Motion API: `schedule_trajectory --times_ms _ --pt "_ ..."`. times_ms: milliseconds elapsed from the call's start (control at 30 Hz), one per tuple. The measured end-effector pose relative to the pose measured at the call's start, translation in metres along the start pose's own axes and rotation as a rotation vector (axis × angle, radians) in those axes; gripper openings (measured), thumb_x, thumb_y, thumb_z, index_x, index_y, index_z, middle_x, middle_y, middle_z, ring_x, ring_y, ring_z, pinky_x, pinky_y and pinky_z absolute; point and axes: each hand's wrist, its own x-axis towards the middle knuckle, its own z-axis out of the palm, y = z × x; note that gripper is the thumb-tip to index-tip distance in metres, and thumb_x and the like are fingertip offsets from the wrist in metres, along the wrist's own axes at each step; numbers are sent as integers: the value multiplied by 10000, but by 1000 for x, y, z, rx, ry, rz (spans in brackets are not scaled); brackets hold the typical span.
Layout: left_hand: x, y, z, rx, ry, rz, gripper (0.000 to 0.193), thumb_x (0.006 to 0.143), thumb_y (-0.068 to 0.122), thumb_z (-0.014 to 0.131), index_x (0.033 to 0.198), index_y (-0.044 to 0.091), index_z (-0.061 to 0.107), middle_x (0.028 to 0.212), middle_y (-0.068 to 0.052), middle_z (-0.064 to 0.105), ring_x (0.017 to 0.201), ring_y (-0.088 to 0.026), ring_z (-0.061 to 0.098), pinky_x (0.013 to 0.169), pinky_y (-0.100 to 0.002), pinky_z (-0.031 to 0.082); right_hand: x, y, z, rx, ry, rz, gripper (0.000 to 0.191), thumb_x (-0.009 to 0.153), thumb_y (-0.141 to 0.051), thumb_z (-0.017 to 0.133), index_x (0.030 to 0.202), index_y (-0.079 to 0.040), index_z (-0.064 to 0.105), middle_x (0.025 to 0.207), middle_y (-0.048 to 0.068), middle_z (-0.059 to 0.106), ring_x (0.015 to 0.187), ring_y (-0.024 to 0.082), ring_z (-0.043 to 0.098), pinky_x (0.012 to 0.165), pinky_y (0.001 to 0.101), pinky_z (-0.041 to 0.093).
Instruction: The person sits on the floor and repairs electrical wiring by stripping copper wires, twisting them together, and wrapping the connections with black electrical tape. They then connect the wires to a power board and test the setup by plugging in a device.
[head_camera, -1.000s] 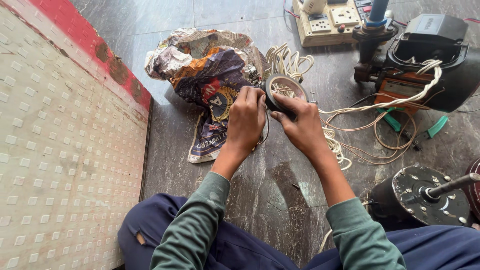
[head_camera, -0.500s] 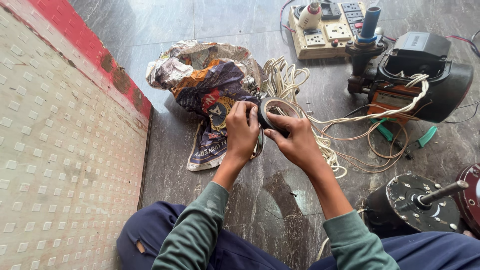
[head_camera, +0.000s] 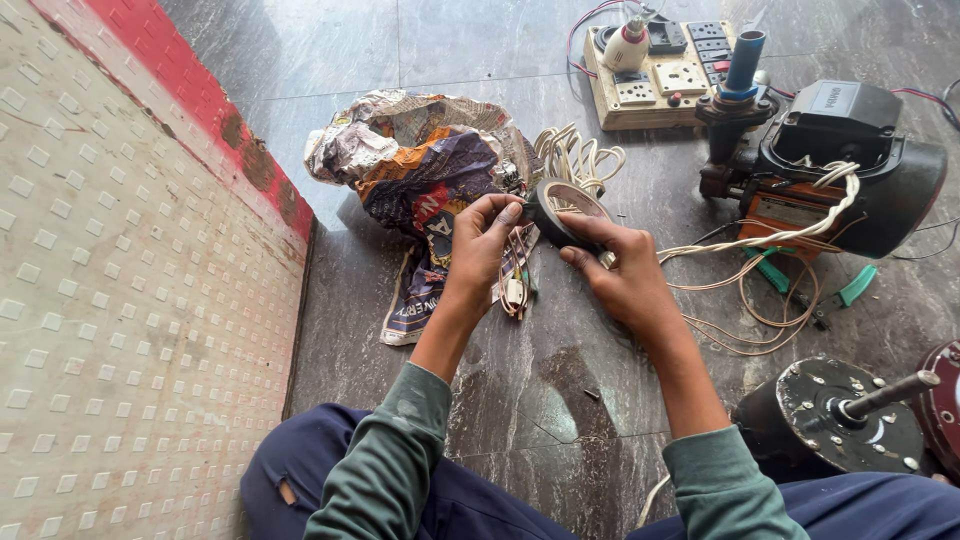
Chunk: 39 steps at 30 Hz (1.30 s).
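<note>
Just in front of the crumpled newspaper bundle (head_camera: 420, 170), above the dark stone floor (head_camera: 300, 50), both hands meet on a roll of black insulating tape (head_camera: 560, 212). Right hand (head_camera: 625, 280) is closed around the roll, fingers curled over its near side. Left hand (head_camera: 487, 240) pinches at the roll's left edge with thumb and fingertips; whether it has the loose tape end cannot be told. A small bunch of thin wires (head_camera: 516, 278) hangs below the left hand, on the near side of the bundle.

Judgement: roll is light and rigid as a ring, best held across the rim or through the core; the tape itself is thin, stretchy and sticky. Hanging wires look limp and light, likely to sway; best pinched close to the joint.

Right of the bundle: coiled cream cord (head_camera: 580, 160), a switchboard (head_camera: 665, 70), a black motor pump (head_camera: 850, 160).
</note>
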Motion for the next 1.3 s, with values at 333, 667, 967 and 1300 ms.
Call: schedule_trajectory --times_ms 333,667,967,1300 --pt "-3 12 -1 123 -91 89 189 1000 155 674 1143 35 704 1039 -19 719 947 -70 651 852 -247 529 -1 2 -2 0 17 -23 428 864 -1 741 1287 -47 694 1186 167 763 1098 197 741 972 321 538" --pt "-7 8 2 122 -57 36 136 982 115 720 1058 24 653 955 -33 696 866 -94 656 761 -250 560 -3 -6 -2 -66 1 -5 426 864 -32 757 1283 -83 706 1174 174 751 1064 245 747 931 364 548" --pt "-8 15 -3 122 -116 41 123 931 37 714 992 -70 715 900 -104 761 821 -146 735 770 -272 596 -3 15 -11 -7 -93 12 449 828 -2 785 1264 -97 734 1140 112 791 1020 161 743 914 325 559" --pt "-11 15 -1 -70 -323 -162 154 951 117 722 1016 -22 719 922 -91 752 821 -173 749 803 -307 618 -6 42 -45 345 -296 158 448 812 49 769 1254 5 712 1141 80 761 1059 114 697 928 275 574"
